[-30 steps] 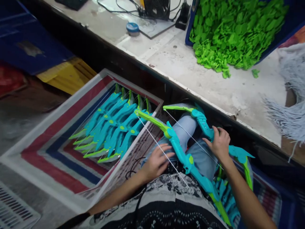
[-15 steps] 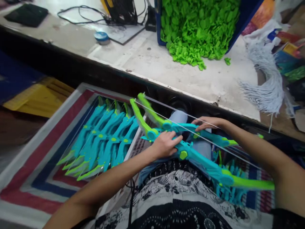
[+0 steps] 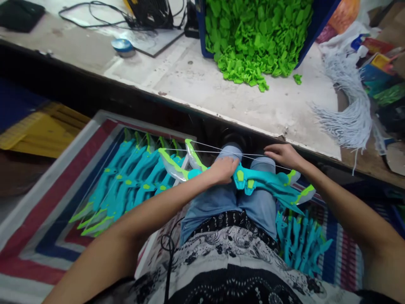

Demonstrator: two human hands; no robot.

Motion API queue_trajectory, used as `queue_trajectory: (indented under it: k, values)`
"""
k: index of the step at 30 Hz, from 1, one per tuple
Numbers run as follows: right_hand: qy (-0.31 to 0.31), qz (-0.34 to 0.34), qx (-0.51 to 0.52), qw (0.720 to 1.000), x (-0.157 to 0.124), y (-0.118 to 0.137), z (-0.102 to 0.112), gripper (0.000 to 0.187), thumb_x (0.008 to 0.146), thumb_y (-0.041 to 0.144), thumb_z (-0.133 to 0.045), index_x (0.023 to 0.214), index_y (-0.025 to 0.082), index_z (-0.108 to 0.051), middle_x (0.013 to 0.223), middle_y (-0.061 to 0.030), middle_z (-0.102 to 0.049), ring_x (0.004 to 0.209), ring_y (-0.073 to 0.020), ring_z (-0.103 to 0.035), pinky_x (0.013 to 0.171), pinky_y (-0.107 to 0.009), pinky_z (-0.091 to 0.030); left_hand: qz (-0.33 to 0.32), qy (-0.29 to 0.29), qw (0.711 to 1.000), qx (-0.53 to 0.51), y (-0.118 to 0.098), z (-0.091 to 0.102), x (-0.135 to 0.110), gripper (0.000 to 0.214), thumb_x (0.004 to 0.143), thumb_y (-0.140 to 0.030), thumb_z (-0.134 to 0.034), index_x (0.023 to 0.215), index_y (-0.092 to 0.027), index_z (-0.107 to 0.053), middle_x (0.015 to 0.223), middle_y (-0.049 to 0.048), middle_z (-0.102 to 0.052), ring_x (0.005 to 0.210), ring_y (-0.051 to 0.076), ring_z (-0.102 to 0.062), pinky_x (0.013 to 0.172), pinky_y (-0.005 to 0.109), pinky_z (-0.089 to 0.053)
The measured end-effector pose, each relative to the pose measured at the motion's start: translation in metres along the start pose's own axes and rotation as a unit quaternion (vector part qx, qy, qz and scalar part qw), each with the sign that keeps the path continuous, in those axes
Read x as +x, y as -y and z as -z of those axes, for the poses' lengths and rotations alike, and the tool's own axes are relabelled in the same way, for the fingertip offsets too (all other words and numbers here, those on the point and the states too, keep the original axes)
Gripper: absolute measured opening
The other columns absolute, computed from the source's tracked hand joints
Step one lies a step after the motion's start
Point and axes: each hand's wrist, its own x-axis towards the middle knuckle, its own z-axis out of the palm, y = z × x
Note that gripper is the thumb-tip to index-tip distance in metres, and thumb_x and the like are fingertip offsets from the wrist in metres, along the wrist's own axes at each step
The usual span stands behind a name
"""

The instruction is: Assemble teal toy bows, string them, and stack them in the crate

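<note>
Two teal toy bows (image 3: 262, 183) with lime-green tips lie together across my lap, strings towards the bench. My left hand (image 3: 223, 169) is closed round their middle grips. My right hand (image 3: 283, 154) lies just above their right limbs with fingers stretched flat by the white string, gripping nothing that I can see. To my left, several finished bows (image 3: 133, 177) are stacked in a row inside a striped woven bag (image 3: 47, 219). More teal bow parts (image 3: 297, 240) sit by my right thigh.
A worn white bench (image 3: 284, 109) runs in front of me. On it stand a blue crate (image 3: 319, 21) spilling green plastic parts (image 3: 253, 33), a bundle of white strings (image 3: 348, 118), a tape roll (image 3: 122, 45) and black cables (image 3: 95, 8).
The two bows were apart, one per hand; they have been brought together and lowered across my lap. My left hand now grips both, and my right hand has let go.
</note>
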Motion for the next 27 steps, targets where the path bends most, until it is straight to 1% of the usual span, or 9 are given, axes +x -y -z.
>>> queue_trajectory:
  k: [3,6,11,14,17,19,21,24,27]
  values:
    - [-0.023,0.034,-0.004,0.999,-0.022,-0.002,-0.004,0.036,0.086,0.043,-0.053,0.099,0.019,-0.075,0.102,-0.0087,-0.076,0.088,-0.0252,-0.072,0.083,-0.037,-0.057,-0.003,-0.005,0.999,-0.042,-0.009,0.0,0.011,0.043,0.08,-0.02,-0.062,0.122,-0.011,-0.06,0.121,0.0226,-0.059,0.11,0.033,-0.059,0.086,0.04,-0.052]
    - [-0.053,0.071,0.001,0.996,-0.029,-0.003,-0.009,0.038,0.087,0.048,-0.051,0.093,0.02,-0.075,0.096,-0.0088,-0.076,0.085,-0.0261,-0.073,0.079,-0.038,-0.059,-0.004,-0.005,0.998,-0.061,-0.016,0.0,0.016,0.047,0.078,-0.026,-0.067,0.123,-0.016,-0.058,0.121,0.0177,-0.06,0.107,0.031,-0.063,0.081,0.037,-0.054]
    - [-0.074,0.115,-0.005,0.991,-0.014,0.014,-0.005,0.04,0.086,0.055,-0.052,0.091,0.022,-0.075,0.089,-0.0077,-0.077,0.077,-0.0263,-0.073,0.075,-0.04,-0.061,-0.003,0.027,0.998,-0.061,-0.012,0.0,0.015,0.053,0.077,-0.023,-0.068,0.127,-0.015,-0.053,0.105,0.0146,-0.07,0.095,0.03,-0.069,0.073,0.036,-0.053]
    - [-0.093,0.143,-0.016,0.985,0.002,0.038,0.009,0.039,0.086,0.056,-0.054,0.089,0.023,-0.075,0.088,-0.0068,-0.077,0.076,-0.026,-0.074,0.072,-0.039,-0.061,0.011,0.012,0.996,-0.09,0.004,-0.002,-0.011,0.047,0.075,-0.02,-0.067,0.12,-0.015,-0.057,0.104,0.0155,-0.071,0.093,0.03,-0.069,0.07,0.036,-0.052]
    - [-0.121,0.181,-0.024,0.976,0.025,0.07,0.027,0.033,0.084,0.051,-0.058,0.087,0.023,-0.076,0.086,-0.0056,-0.077,0.075,-0.0251,-0.074,0.07,-0.036,-0.06,0.046,0.015,0.989,-0.14,0.037,-0.011,-0.067,0.044,0.074,-0.022,-0.065,0.117,-0.019,-0.06,0.102,0.0159,-0.072,0.091,0.032,-0.069,0.07,0.038,-0.052]
    - [-0.131,0.195,-0.02,0.972,0.048,0.096,0.036,0.028,0.084,0.046,-0.061,0.086,0.022,-0.076,0.084,-0.0047,-0.077,0.075,-0.0234,-0.073,0.068,-0.032,-0.059,0.081,0.021,0.977,-0.196,0.069,-0.025,-0.119,0.042,0.072,-0.029,-0.068,0.112,-0.022,-0.061,0.102,0.0132,-0.073,0.091,0.032,-0.069,0.069,0.037,-0.051]
    - [-0.132,0.208,-0.014,0.969,0.08,0.126,0.035,0.025,0.084,0.042,-0.061,0.084,0.021,-0.075,0.083,-0.0048,-0.077,0.074,-0.0216,-0.072,0.066,-0.03,-0.058,0.134,-0.007,0.949,-0.285,0.104,-0.047,-0.177,0.033,0.072,-0.034,-0.066,0.103,-0.025,-0.061,0.098,0.0059,-0.074,0.089,0.027,-0.069,0.069,0.032,-0.051]
    - [-0.119,0.259,-0.028,0.958,0.148,0.178,0.013,0.024,0.087,0.037,-0.056,0.087,0.02,-0.073,0.086,-0.0061,-0.076,0.075,-0.0204,-0.071,0.066,-0.03,-0.057,0.245,-0.074,0.881,-0.398,0.158,-0.09,-0.26,0.024,0.071,-0.036,-0.062,0.093,-0.026,-0.061,0.094,0.0007,-0.075,0.084,0.021,-0.069,0.069,0.027,-0.052]
    - [-0.1,0.344,-0.098,0.928,0.23,0.231,-0.028,0.026,0.09,0.035,-0.052,0.101,0.021,-0.072,0.106,-0.0102,-0.072,0.098,-0.0257,-0.068,0.085,-0.041,-0.056,0.418,-0.16,0.809,-0.381,0.209,-0.131,-0.32,0.03,0.065,-0.039,-0.062,0.092,-0.025,-0.062,0.093,0.0003,-0.074,0.088,0.025,-0.068,0.075,0.029,-0.051]
